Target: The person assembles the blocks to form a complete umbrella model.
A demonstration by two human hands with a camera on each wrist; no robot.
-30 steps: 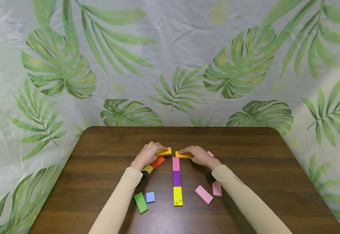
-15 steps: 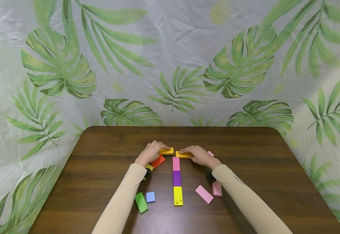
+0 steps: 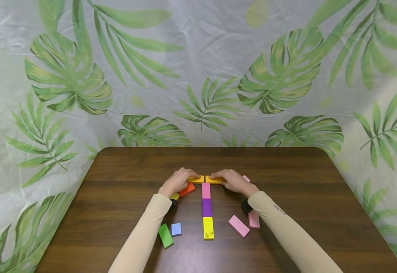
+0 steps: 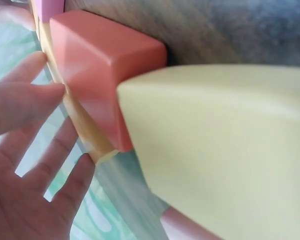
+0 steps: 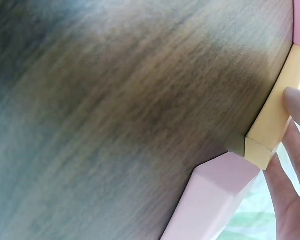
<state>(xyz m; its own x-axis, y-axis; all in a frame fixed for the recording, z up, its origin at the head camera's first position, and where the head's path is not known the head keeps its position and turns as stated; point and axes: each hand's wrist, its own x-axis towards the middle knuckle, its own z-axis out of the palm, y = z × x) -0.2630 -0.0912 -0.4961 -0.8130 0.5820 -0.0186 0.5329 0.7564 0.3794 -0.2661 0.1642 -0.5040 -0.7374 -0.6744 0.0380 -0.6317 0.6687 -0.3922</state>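
In the head view my left hand pinches an orange block, thumb on the near side and fingers behind. My right hand holds a second orange block in the same way. The two orange blocks lie end to end in a crosswise row, with a thin gap between them at most. From their meeting point a column runs toward me: a pink block, a purple block and a yellow block. In the left wrist view a red block stands close beside the left orange block.
A darker yellow block sits partly hidden by my left wrist. Green and light blue blocks lie left of the column. To its right are pink blocks, some partly under my right arm. A leaf-patterned cloth hangs behind the table.
My left hand has slid its orange block rightward and slightly nearer, closing most of the gap to the other orange block. The red block has shifted slightly right. My right hand has stayed nearly still.
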